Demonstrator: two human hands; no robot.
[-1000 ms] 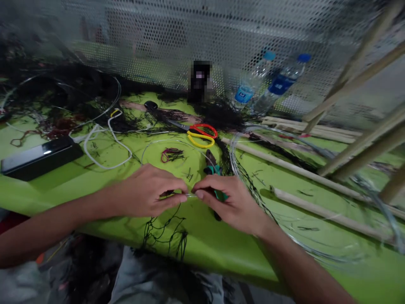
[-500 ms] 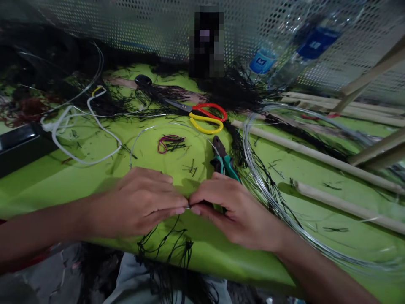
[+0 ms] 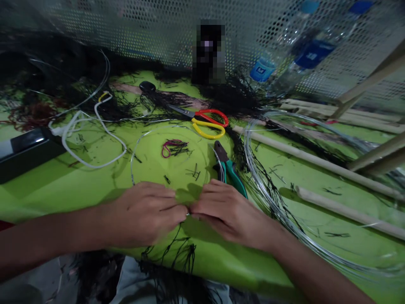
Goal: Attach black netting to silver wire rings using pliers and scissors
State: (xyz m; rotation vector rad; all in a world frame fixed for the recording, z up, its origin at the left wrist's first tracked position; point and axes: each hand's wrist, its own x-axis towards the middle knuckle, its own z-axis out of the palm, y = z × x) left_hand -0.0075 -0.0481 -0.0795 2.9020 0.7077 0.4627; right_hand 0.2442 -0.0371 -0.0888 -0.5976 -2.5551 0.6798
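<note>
One thin, silvery wire loop is being pinched over the green desk by the left hand and right hand. Probably light but springy, it is being best controlled by close-set fingertips.

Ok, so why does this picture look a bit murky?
Head view: dim light sinks the black netting into near-darkness; head view: the left hand has slightly smeared edges, probably from motion; head view: soft shadows darken the green tabletop by the hands; head view: coarse pixels hide a dark patch near the back.
</note>
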